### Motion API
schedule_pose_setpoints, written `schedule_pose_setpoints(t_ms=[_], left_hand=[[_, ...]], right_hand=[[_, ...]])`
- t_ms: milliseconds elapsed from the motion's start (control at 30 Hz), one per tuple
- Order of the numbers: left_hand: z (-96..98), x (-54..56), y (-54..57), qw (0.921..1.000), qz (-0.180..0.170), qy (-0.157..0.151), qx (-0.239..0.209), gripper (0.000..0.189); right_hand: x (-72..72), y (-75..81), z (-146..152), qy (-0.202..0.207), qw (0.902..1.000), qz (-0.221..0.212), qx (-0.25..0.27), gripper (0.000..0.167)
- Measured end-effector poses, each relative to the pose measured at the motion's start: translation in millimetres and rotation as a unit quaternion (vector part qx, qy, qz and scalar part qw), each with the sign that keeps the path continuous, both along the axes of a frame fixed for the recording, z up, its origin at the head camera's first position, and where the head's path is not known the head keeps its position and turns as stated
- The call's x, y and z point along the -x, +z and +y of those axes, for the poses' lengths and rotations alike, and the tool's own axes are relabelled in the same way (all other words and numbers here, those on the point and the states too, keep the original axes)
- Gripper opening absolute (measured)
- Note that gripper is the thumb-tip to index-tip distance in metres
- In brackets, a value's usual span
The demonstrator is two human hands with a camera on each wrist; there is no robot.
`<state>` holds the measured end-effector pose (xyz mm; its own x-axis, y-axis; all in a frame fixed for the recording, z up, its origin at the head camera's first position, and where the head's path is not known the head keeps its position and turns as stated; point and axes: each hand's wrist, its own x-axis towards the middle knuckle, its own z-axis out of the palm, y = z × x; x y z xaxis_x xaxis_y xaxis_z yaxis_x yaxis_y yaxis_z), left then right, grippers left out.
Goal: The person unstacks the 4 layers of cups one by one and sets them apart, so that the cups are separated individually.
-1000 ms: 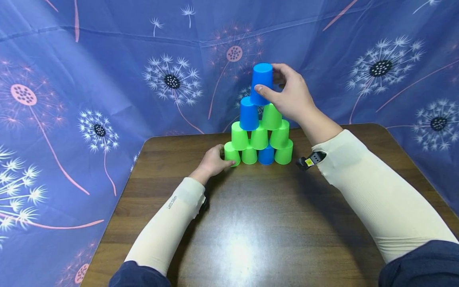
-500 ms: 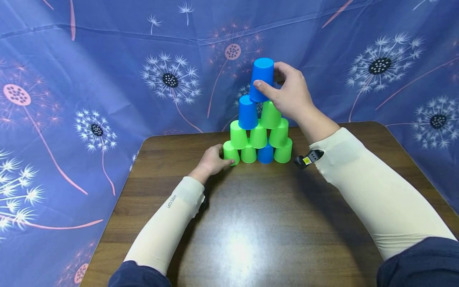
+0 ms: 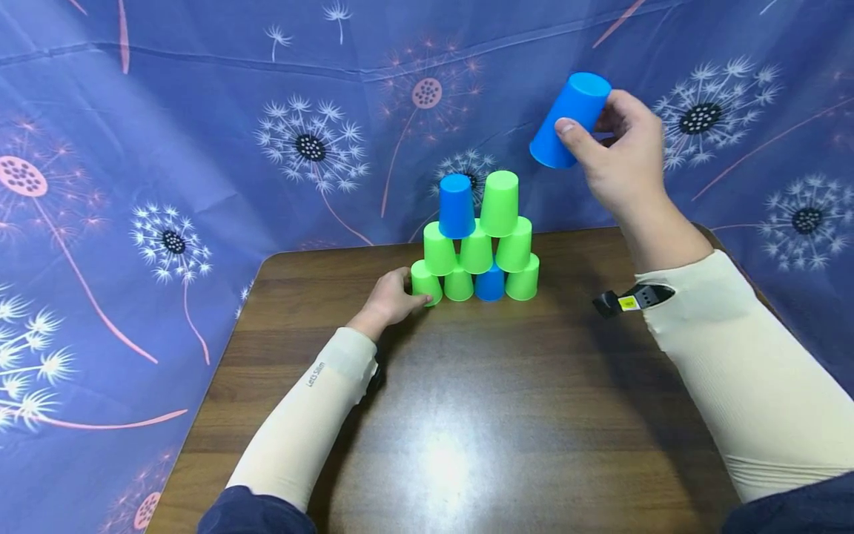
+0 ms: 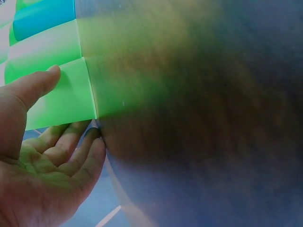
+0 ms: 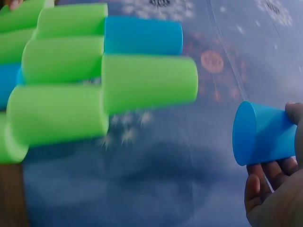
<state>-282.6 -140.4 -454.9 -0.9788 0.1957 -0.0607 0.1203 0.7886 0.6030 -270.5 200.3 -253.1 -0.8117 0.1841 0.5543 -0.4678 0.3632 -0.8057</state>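
My right hand [image 3: 627,159] holds a blue cup [image 3: 579,111] in the air, upside down and tilted, thumb on the near side and fingers behind. In the right wrist view the mouth of this blue cup [image 5: 245,135] faces the stack. My left hand [image 3: 390,300] holds the bottom-left green cup [image 3: 425,283] of the stack between thumb and fingers. The left wrist view shows the thumb [image 4: 42,85] against that cup's wall. The stack has three rows of upturned cups. Its top row is a blue cup [image 3: 457,206] beside a green cup [image 3: 500,204].
The stack stands near the back edge of a brown wooden table [image 3: 494,415]. Another blue cup [image 3: 490,283] sits in its bottom row. A blue cloth [image 3: 220,111] with dandelion prints hangs behind. A black wrist device [image 3: 630,300] sticks out below the right sleeve.
The right hand has lifted the blue cup off the top of the stack and carried it up and right, tilting it. The left hand keeps its place at the bottom-left green cup.
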Motion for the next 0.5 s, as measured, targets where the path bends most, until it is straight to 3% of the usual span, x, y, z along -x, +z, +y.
schedule_pose_setpoints(t_ms=[100,233,367,500], left_hand=[[-0.2,0.1,0.5,1.0,-0.001,0.0,0.0,0.051],[-1.6,0.1,1.7,1.0,-0.003,0.002,-0.006,0.048],[-1.7,-0.5,2.3,0.9999,-0.006,0.0,-0.01,0.047],[-0.2,-0.6,0.6,0.9999,-0.01,-0.006,-0.012,0.047]], right_hand=[[-4.0,-9.9,26,-0.025,0.9989,-0.035,0.019,0.046],[-6.3,-31.1,60,-0.071,0.9915,-0.109,-0.006,0.051],[-3.8,-62.0,95,-0.135,0.9734,-0.169,-0.076,0.064],[0.2,-98.4,135,-0.181,0.9536,-0.222,-0.092,0.076]])
